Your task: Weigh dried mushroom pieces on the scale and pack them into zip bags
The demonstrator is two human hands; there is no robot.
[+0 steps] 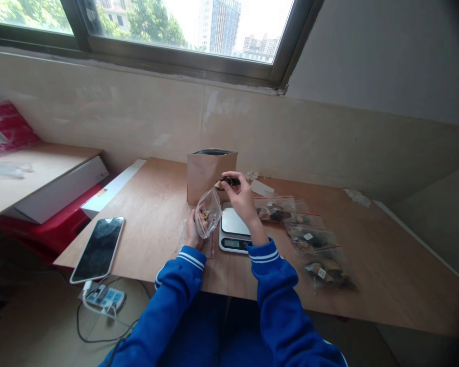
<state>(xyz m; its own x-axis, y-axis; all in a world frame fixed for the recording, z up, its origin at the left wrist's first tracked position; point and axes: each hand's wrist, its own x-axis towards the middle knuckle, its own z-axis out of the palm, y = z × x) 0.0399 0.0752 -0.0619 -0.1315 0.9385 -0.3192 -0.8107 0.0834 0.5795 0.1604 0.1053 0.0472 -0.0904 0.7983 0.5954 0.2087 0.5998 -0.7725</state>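
My left hand [194, 230] is closed around the side of a clear zip bag [208, 211], whose mouth gapes toward the upper right. Light brown dried pieces [204, 215] show inside it. Just above the bag's mouth, my right hand [240, 196] pinches a dark brown and tan dried slice [225, 182]. Below that hand lies a white digital kitchen scale [233, 224] with a small display; its reading is too small to make out. Behind the bag stands an upright brown paper pouch [210, 171], open at the top.
Several filled zip bags [308, 237] with small white labels lie right of the scale. A white card [262, 188] rests behind it. A phone [98, 248] lies at the table's left edge, above a power strip [106, 296]. A window [183, 30] is in the wall ahead.
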